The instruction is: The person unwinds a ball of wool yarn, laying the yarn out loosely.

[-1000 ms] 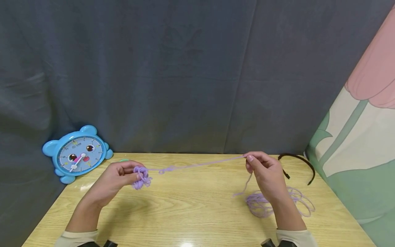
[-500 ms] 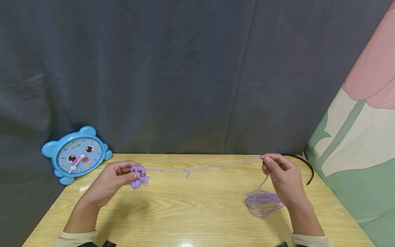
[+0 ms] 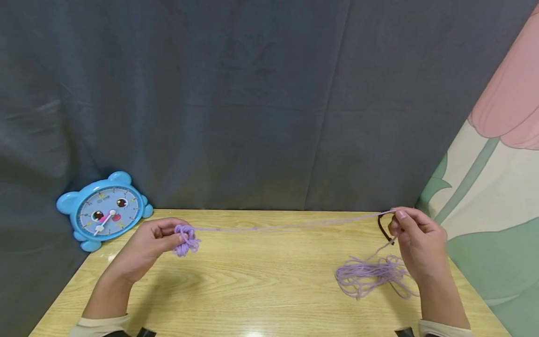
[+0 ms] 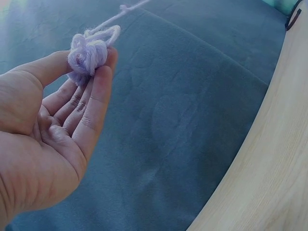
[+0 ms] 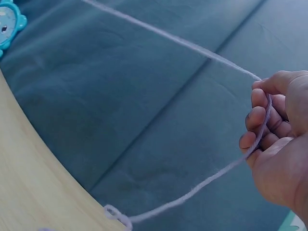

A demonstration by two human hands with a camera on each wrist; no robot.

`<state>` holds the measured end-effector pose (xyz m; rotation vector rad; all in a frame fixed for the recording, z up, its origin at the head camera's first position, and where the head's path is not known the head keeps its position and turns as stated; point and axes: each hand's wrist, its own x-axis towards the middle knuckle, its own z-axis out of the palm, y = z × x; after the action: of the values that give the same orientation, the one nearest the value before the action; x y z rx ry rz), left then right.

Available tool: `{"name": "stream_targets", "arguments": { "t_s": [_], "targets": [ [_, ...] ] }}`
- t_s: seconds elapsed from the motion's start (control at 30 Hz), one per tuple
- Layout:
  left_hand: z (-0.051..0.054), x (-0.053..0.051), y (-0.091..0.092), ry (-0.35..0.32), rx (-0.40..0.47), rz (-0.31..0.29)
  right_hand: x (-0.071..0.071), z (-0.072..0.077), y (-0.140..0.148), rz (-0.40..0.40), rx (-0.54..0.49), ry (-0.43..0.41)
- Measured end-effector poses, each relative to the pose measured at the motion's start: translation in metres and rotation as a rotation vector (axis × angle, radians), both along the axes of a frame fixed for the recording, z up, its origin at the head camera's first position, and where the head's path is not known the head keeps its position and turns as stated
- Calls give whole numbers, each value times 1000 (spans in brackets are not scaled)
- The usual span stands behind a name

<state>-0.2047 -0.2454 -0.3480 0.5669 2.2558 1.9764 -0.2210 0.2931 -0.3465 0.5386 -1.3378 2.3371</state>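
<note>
A small wound bundle of purple yarn (image 3: 185, 240) is pinched between the thumb and fingers of my left hand (image 3: 153, 245), above the left part of the table. From it a strand of yarn (image 5: 168, 36) stretches nearly straight across to my right hand (image 3: 423, 243), which pinches it between thumb and fingertips. Below the right hand the strand runs down, past its curled fingers in the right wrist view, to a loose heap of purple yarn (image 3: 358, 276) on the table. In the left wrist view the bundle (image 4: 89, 55) sits at the fingertips with a small loop sticking out.
A blue animal-shaped clock (image 3: 109, 213) leans against the dark curtain (image 3: 252, 117) at the left. A thin black curved band (image 3: 382, 229) lies partly hidden behind the right hand. The wooden table (image 3: 261, 281) ends at the curtain; a flower-patterned panel (image 3: 497, 196) borders the right.
My right hand has moved to the right, lengthening the strand between the hands. Loops near the left bundle have pulled out straight. The left hand has shifted slightly left.
</note>
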Motion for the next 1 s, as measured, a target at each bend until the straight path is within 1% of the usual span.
{"name": "stream_targets", "arguments": {
  "t_s": [0.17, 0.3, 0.43, 0.57, 0.83, 1.0],
  "targets": [
    [0, 0, -1, 7, -3, 1, -1, 1, 12, 11, -72, 23],
    [0, 0, -2, 20, -6, 3, 0, 1, 20, 5, -109, 25],
    [0, 0, -2, 26, 2, 1, 0, 2, 28, 9, -124, 50],
    [-1, 0, -3, 31, 8, -6, 1, 3, 37, 11, -171, 66],
    [-2, 0, -7, 26, -6, 12, 2, 3, 54, -24, -295, 76],
    [-1, 0, -10, 31, 4, 11, 4, 3, 63, -78, -346, 58]
  ]
}}
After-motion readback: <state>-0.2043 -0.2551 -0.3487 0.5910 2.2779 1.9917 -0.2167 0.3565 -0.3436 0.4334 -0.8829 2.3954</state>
